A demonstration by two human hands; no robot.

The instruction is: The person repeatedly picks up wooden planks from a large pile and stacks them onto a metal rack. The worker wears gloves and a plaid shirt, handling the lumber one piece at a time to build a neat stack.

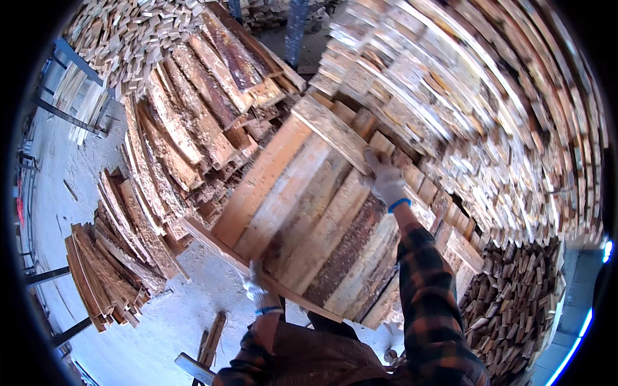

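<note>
A layer of planks lies side by side in front of me, dusted with sawdust. My left hand, in a pale work glove, is closed on a narrow wooden strip that runs across the planks' near ends. Its fingertips are partly hidden by the strip. Across the far ends lies a wooden board. My right hand, gloved too, has its fingers bent round the right end of this board.
Rough bark-edged slabs are heaped to the left, with a smaller bundle nearer me. A tall stack of boards rises at the right. More short pieces are piled below it. Loose offcuts lie on the concrete floor.
</note>
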